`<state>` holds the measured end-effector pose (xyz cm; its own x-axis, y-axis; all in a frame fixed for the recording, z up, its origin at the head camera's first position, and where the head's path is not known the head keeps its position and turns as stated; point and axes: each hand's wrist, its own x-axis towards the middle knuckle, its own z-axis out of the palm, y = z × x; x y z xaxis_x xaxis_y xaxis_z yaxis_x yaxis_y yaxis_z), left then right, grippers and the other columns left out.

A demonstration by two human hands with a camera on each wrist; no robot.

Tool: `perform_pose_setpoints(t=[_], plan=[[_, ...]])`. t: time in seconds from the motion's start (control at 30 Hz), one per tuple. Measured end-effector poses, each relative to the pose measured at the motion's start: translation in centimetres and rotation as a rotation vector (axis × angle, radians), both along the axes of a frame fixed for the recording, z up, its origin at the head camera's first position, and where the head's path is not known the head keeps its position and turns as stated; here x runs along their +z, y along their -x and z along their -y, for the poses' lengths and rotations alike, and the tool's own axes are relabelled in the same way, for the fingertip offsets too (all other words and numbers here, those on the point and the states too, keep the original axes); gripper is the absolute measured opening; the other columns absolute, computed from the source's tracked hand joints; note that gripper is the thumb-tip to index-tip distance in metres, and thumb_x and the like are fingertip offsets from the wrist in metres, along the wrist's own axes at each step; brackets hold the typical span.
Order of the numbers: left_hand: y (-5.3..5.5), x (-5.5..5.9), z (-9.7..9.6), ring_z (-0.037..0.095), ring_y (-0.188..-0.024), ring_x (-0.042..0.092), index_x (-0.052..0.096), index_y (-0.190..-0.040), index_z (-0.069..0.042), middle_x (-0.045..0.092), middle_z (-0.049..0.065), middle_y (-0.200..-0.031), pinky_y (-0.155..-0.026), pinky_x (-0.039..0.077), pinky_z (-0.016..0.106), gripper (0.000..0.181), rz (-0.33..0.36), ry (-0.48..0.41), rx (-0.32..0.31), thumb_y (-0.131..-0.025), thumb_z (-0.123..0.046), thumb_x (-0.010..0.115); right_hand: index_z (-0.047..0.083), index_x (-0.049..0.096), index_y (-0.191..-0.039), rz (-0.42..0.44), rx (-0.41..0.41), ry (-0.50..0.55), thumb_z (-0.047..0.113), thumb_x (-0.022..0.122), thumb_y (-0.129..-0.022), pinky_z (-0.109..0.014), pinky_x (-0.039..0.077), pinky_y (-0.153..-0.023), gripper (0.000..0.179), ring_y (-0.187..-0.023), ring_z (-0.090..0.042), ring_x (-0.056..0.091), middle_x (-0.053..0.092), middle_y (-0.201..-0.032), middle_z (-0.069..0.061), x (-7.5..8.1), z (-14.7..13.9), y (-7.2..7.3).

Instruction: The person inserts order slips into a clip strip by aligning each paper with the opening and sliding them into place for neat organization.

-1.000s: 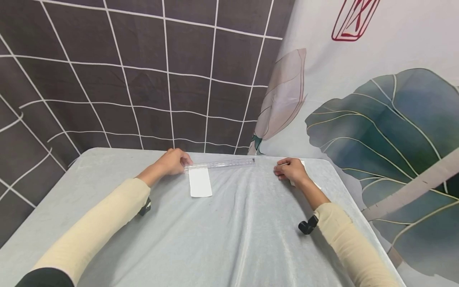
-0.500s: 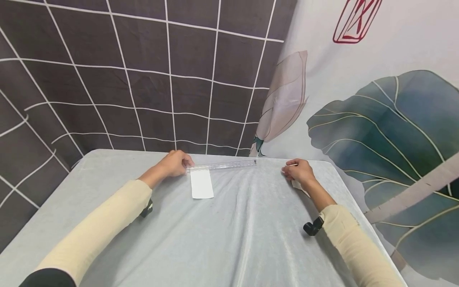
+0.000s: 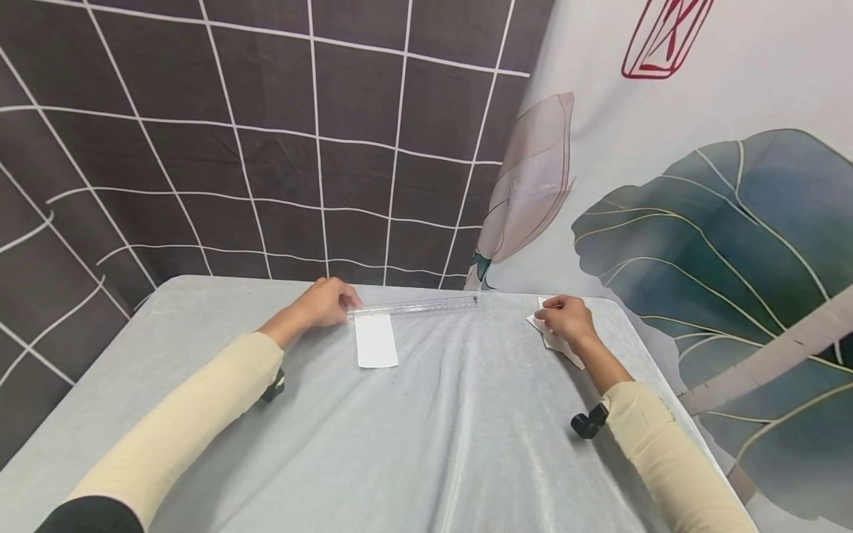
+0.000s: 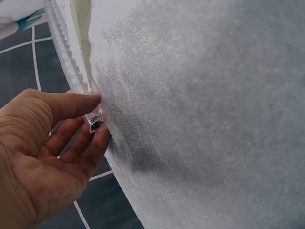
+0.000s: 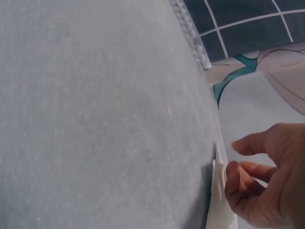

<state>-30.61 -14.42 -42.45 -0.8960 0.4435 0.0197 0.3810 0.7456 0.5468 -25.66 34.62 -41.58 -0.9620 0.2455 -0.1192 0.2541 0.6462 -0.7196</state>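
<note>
My left hand (image 3: 323,302) pinches the left end of a clear, ridged plastic bar (image 3: 420,305) near the table's far edge. In the left wrist view the thumb lies over the bar's end, with fingertips beneath it; a small dark piece shows inside the end. A white paper card (image 3: 376,342) lies along the bar's near side, close to that hand. To the right, my right hand (image 3: 566,320) is over some white paper pieces (image 3: 552,341), partly hiding them. The right wrist view shows its thumb apart from loosely bent fingers, beside the paper (image 5: 219,200).
A pale grey cloth (image 3: 400,444) with creases covers the table. Behind it hang a dark grid-patterned curtain (image 3: 266,148) and a white curtain with a large leaf print (image 3: 720,237). A black wrist camera (image 3: 589,422) sits at the right sleeve.
My right hand has shifted to the right, and white paper now shows on both sides of its fingers. The left hand, bar and card keep their places.
</note>
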Motion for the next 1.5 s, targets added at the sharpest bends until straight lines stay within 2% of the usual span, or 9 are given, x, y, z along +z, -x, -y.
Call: perform_pose_setpoints(t=[0.2,0.5,0.53,0.67,0.8,0.97,1.17,1.33,1.5], plan=[[-1.4,1.5,-0.6,0.031,-0.102,0.074,0.087,-0.112,-0.003,0.083,0.017,-0.105,-0.097,0.062,0.046,0.051,0.02,0.038,0.045,-0.069,0.013,0.064,-0.008,0.071,-0.125,-0.002,-0.042,-0.088,0.017,0.075,-0.098,-0.023,0.051,-0.065,0.037,-0.079,-0.015,0.066,0.077,-0.103,-0.017,-0.2,-0.6,-0.1],[-1.2,1.5,-0.5,0.029,-0.1,0.074,0.087,-0.111,-0.005,0.083,0.015,-0.104,-0.095,0.062,0.044,0.051,0.033,0.022,0.024,-0.07,0.012,0.063,-0.011,0.069,-0.132,0.008,-0.063,-0.174,0.017,0.073,-0.096,-0.047,0.055,-0.093,0.045,-0.122,-0.046,0.065,0.071,-0.136,-0.034,-0.3,-1.1,-0.6],[-0.4,0.4,0.0,0.026,-0.099,0.074,0.087,-0.11,-0.007,0.084,0.012,-0.102,-0.094,0.062,0.04,0.05,0.019,-0.004,0.001,-0.069,0.011,0.064,-0.011,0.068,-0.133,0.01,-0.067,-0.177,0.017,0.073,-0.096,-0.05,0.056,-0.097,0.046,-0.123,-0.047,0.064,0.07,-0.137,-0.035,-0.4,-1.1,-0.6],[-0.2,0.3,0.0,0.025,-0.097,0.073,0.087,-0.108,-0.008,0.083,0.011,-0.101,-0.092,0.061,0.039,0.05,0.015,-0.01,-0.002,-0.069,0.011,0.064,-0.015,0.063,-0.137,0.005,-0.077,-0.216,0.019,0.071,-0.094,-0.061,0.052,-0.111,0.055,-0.133,-0.057,0.058,0.065,-0.142,-0.039,-0.6,-1.4,-0.6],[-1.1,1.4,-0.6,0.03,-0.1,0.074,0.086,-0.111,-0.003,0.084,0.016,-0.104,-0.095,0.062,0.045,0.05,0.029,0.021,0.025,-0.069,0.012,0.062,-0.021,0.054,-0.147,0.023,-0.096,-0.241,0.021,0.071,-0.095,-0.069,0.043,-0.123,0.07,-0.145,-0.064,0.046,0.053,-0.15,-0.046,-0.7,-1.5,-0.6],[-1.3,1.6,-0.9,0.032,-0.103,0.075,0.086,-0.113,-0.002,0.084,0.018,-0.107,-0.098,0.062,0.047,0.051,0.026,0.03,0.035,-0.069,0.013,0.064,-0.025,0.047,-0.15,0.074,-0.142,-0.227,0.026,0.073,-0.098,-0.074,0.045,-0.119,0.077,-0.146,-0.069,0.041,0.04,-0.152,-0.052,-0.8,-1.5,-0.7],[-1.5,1.6,-0.9,0.031,-0.103,0.075,0.086,-0.114,-0.001,0.084,0.018,-0.108,-0.099,0.063,0.047,0.051,0.028,0.032,0.036,-0.07,0.014,0.064,-0.025,0.05,-0.149,0.111,-0.131,-0.244,0.03,0.071,-0.099,-0.072,0.046,-0.119,0.077,-0.144,-0.066,0.044,0.044,-0.151,-0.05,-0.8,-1.4,-0.7],[-0.9,1.2,-0.4,0.03,-0.099,0.075,0.086,-0.112,-0.002,0.084,0.016,-0.104,-0.094,0.063,0.044,0.049,0.026,0.018,0.011,-0.07,0.013,0.066,-0.02,0.056,-0.147,0.094,-0.099,-0.255,0.029,0.071,-0.099,-0.07,0.043,-0.121,0.07,-0.143,-0.063,0.047,0.053,-0.15,-0.045,-0.9,-1.5,-0.5],[1.6,-1.7,0.8,0.026,-0.094,0.075,0.087,-0.109,-0.008,0.084,0.01,-0.1,-0.088,0.062,0.037,0.048,0.001,-0.019,-0.029,-0.068,0.009,0.068,-0.016,0.051,-0.153,0.057,-0.116,-0.235,0.026,0.073,-0.098,-0.07,0.04,-0.123,0.073,-0.148,-0.063,0.044,0.053,-0.155,-0.041,-0.9,-1.2,-0.6]])
